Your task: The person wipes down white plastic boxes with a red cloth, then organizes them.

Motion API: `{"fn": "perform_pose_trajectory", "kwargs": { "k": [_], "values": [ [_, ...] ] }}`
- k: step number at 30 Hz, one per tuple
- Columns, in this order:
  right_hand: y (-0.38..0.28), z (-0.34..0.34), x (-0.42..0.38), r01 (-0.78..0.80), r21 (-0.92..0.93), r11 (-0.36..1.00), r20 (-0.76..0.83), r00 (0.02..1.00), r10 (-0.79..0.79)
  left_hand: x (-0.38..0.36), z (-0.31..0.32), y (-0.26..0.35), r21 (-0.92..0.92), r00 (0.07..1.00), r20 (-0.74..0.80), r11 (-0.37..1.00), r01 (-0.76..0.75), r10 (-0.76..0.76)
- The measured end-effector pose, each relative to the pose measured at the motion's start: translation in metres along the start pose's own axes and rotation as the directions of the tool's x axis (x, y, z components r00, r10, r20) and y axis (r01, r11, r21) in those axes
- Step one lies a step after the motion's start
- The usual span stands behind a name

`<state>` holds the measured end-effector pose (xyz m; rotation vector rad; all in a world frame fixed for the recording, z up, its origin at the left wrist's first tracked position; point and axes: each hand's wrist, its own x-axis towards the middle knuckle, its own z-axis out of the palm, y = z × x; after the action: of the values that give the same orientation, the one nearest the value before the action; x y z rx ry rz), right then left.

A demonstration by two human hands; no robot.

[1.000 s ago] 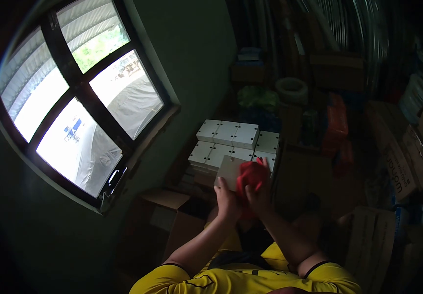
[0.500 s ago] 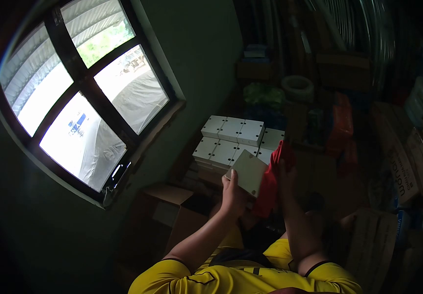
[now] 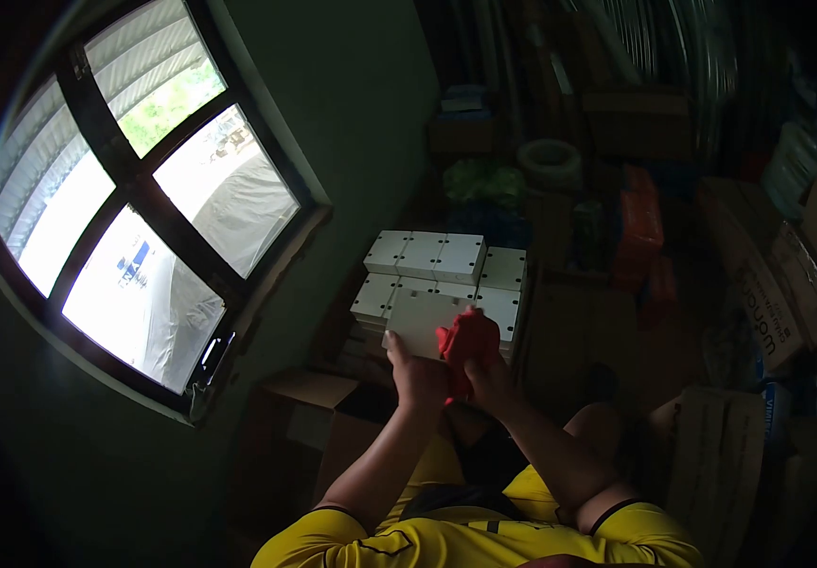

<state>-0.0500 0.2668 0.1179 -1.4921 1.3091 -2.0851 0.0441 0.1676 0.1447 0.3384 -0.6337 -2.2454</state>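
A pale, flat square box [image 3: 420, 320] is held by its left side in my left hand [image 3: 418, 377], the thumb along its edge. My right hand [image 3: 490, 379] grips a bunched red cloth [image 3: 468, 343], which lies against the right part of the box. Just beyond stand stacked white boxes [image 3: 425, 254] with small dark spots near their edges, arranged in rows at two heights. The held box covers part of the front row.
A window [image 3: 134, 180] fills the upper left. An open cardboard box [image 3: 309, 386] sits at lower left. Cartons [image 3: 759, 312] and an orange package [image 3: 638, 222] are at the right. A white roll [image 3: 550, 163] lies behind the stacks.
The held box has turned and moved left. My right hand has brought the red cloth left onto the box, and the cloth is more bunched. The whole view has shifted slightly.
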Motion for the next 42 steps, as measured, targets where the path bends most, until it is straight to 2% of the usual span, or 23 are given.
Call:
{"fn": "perform_pose_trajectory", "kwargs": {
  "k": [1,2,4,6,7,10,11,12,14,15,17,18,21,24,27,30,31,34,35,37,39,40,42],
  "values": [
    [-0.001,-0.001,0.003,0.086,-0.222,0.971,-0.107,0.988,-0.112,-0.001,0.002,-0.009,0.031,0.998,-0.040,0.998,-0.053,0.054],
    [0.001,-0.005,0.007,0.072,-0.136,0.988,-0.190,0.977,-0.098,-0.007,0.009,-0.019,0.069,0.991,-0.080,0.992,-0.105,0.111],
    [0.007,-0.018,0.012,0.061,0.046,0.997,-0.346,0.937,-0.041,-0.026,0.021,-0.028,0.153,0.986,-0.133,0.985,-0.077,0.098],
    [0.001,-0.039,0.013,-0.136,0.354,0.925,-0.441,0.848,0.293,-0.035,0.026,-0.043,0.212,0.982,-0.150,0.974,-0.085,0.118],
    [0.002,-0.044,0.014,-0.100,0.273,0.957,-0.511,0.827,0.232,-0.035,0.020,-0.049,0.196,0.978,-0.189,0.979,-0.046,0.084],
    [-0.016,-0.015,0.014,0.020,0.298,0.954,-0.534,0.832,0.149,-0.029,0.023,-0.040,0.124,0.992,-0.114,0.991,-0.047,0.062],
    [-0.013,-0.012,0.010,-0.006,-0.019,1.000,-0.431,0.903,-0.002,-0.025,0.025,-0.037,0.106,0.992,-0.117,0.994,-0.039,0.051],
    [-0.012,-0.007,0.003,0.056,-0.187,0.981,-0.270,0.957,-0.106,-0.021,0.027,-0.033,0.088,0.992,-0.119,0.996,-0.031,0.042],
    [-0.017,0.003,-0.002,0.071,-0.328,0.942,-0.260,0.952,-0.162,-0.014,0.029,-0.029,0.051,0.992,-0.123,0.999,-0.019,0.025],
    [-0.017,0.000,0.000,0.067,-0.364,0.929,-0.291,0.939,-0.182,-0.012,0.023,-0.032,0.042,0.998,-0.030,0.998,-0.057,0.058],
    [-0.015,-0.010,0.007,0.054,-0.430,0.901,-0.355,0.908,-0.224,-0.020,0.031,-0.042,0.219,0.978,-0.165,0.972,-0.090,0.128],
    [-0.010,-0.013,0.007,0.065,-0.371,0.926,-0.361,0.909,-0.208,-0.027,0.039,-0.043,0.305,0.959,-0.228,0.947,-0.096,0.171],
    [-0.009,-0.017,0.011,0.101,-0.183,0.978,-0.392,0.905,-0.167,-0.031,0.049,-0.043,0.264,0.972,-0.182,0.959,-0.098,0.149],
    [0.006,-0.022,0.003,0.026,-0.138,0.990,-0.369,0.926,-0.076,-0.023,0.039,-0.045,0.297,0.979,-0.133,0.948,-0.112,0.157],
    [0.006,-0.028,0.002,0.079,-0.065,0.995,-0.376,0.921,-0.098,-0.020,0.031,-0.046,0.292,0.982,-0.117,0.950,-0.110,0.149],
    [0.014,-0.039,0.006,0.044,0.023,0.999,-0.487,0.873,-0.027,-0.030,0.032,-0.047,0.257,0.984,-0.118,0.961,-0.098,0.132],
    [0.020,-0.046,0.006,-0.014,0.161,0.987,-0.475,0.875,0.090,-0.034,0.031,-0.048,0.248,0.985,-0.117,0.964,-0.093,0.125],
    [0.013,-0.040,0.003,-0.102,0.349,0.932,-0.612,0.728,0.309,-0.037,0.018,-0.057,0.160,0.981,-0.182,0.986,-0.041,0.070],
    [0.022,-0.027,-0.002,-0.041,0.421,0.906,-0.621,0.715,0.321,-0.035,0.016,-0.057,0.127,0.979,-0.183,0.990,-0.067,0.089],
    [-0.004,-0.007,-0.005,-0.060,-0.006,0.998,-0.537,0.842,0.047,-0.026,0.016,-0.053,0.057,0.975,-0.181,0.991,-0.121,0.129],
    [-0.030,0.004,-0.006,0.012,-0.423,0.906,-0.320,0.933,-0.162,-0.017,0.016,-0.040,0.406,0.937,-0.219,0.898,-0.167,0.273],
    [-0.023,0.004,-0.008,0.018,-0.420,0.907,-0.315,0.935,-0.164,-0.014,0.017,-0.035,0.566,0.911,-0.220,0.806,-0.171,0.348],
    [-0.019,0.004,-0.004,0.028,-0.412,0.911,-0.305,0.938,-0.167,-0.016,0.024,-0.035,0.468,0.934,-0.199,0.866,-0.176,0.297]
  ]
}}
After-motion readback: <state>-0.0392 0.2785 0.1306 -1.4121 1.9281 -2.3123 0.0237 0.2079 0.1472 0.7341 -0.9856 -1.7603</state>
